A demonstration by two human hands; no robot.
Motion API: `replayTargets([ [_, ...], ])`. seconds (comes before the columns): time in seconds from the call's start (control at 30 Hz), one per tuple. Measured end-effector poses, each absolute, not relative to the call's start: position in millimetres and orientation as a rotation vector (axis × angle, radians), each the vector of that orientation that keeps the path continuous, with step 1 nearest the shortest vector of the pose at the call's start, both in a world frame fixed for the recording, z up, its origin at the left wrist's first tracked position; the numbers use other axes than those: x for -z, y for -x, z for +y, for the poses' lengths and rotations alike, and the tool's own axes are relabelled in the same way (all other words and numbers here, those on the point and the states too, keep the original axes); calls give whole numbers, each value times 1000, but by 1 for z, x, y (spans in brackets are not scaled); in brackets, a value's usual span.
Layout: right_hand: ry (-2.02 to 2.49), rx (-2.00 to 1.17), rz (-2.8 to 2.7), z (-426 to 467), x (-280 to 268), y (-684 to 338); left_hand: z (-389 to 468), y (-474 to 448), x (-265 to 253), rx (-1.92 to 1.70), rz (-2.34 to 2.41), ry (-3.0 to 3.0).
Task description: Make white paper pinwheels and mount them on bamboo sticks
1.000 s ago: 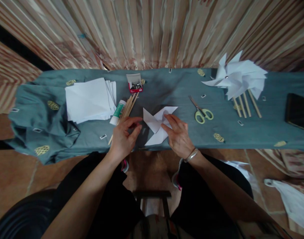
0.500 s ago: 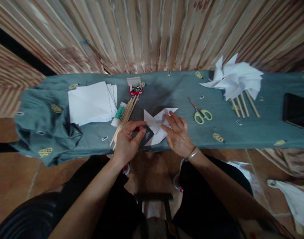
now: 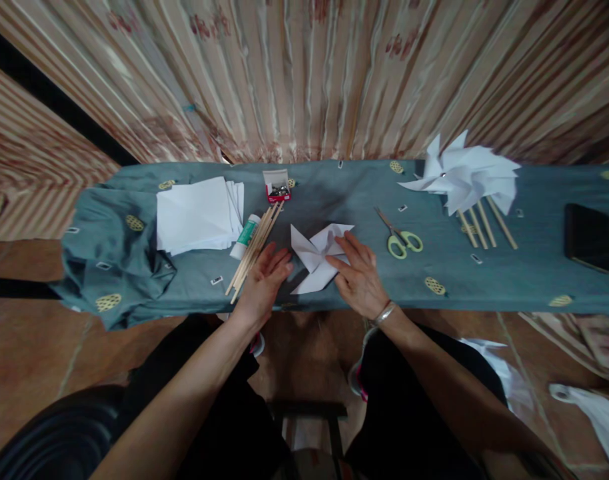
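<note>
- Fingers of our L hand point(image 3: 265, 272), curled in toward the thumb approx. 0.5 s ago, have since fanned out; R hand point(image 3: 358, 275) stays over the same side of the work. Our view has shifted a bit too.
- Paper pinwheel point(image 3: 316, 261): lies flat-ish near the front edge of the cloth point(image 3: 334, 193), between our hands, blades folded toward the ctr.
- Handling, we'd judge: v. light, thin, springy at the folds; creases & tears easily, slides if nudged. Best hold: fingertips at the folded ctr, pressing lightly; avoid tugging blade tips.
- Our R: thumb & fingers apart, tips resting on the R-hand blades; no clamp that we can see.
- Our L: fingers parted, nothing held, just beside the L blade; can't tell if it touches.
- L of it: wooden sticks point(image 3: 255, 252) in a loose bundle, then glue stick point(image 3: 245, 236), then paper stack point(image 3: 197, 217).
- Behind: red-and-white box point(image 3: 278, 194), lid up, small metal bits inside.
- R: scissors point(image 3: 395, 231) w/ green handles; farther, pinwheels on sticks point(image 3: 477, 175), overlapping; then dark phone-like slab point(image 3: 590, 229).
</note>
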State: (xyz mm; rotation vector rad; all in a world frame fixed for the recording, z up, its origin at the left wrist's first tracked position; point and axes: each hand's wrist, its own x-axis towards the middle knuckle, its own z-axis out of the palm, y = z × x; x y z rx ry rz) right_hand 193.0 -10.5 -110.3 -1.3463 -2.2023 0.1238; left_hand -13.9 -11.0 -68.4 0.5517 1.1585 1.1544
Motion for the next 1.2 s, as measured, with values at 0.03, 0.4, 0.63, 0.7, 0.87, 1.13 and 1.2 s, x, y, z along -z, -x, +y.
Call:
replayTargets([
  [0.03,1345,-131,-2192,-10,111,-193,-11,13,67,-1141,1139,-512],
  [0.4,1427,-401,-1977,2,102,-200,-4,8,61,-1119,1054,-376],
  [0.63,1525,-686,-1773,12,96,-209,2,5,66,-1118,1027,-426],
  [0.7,1509,-768,-1716,12,96,-208,4,3,67,-1119,1023,-447],
  [0.87,1356,-1053,-1485,15,101,-204,7,-4,68,-1096,983,-558],
  [1.13,1202,-1248,-1198,16,104,-198,8,-11,79,-1138,1022,-727],
  [1.2,1213,-1267,-1183,15,105,-198,8,-13,81,-1146,1036,-754],
])
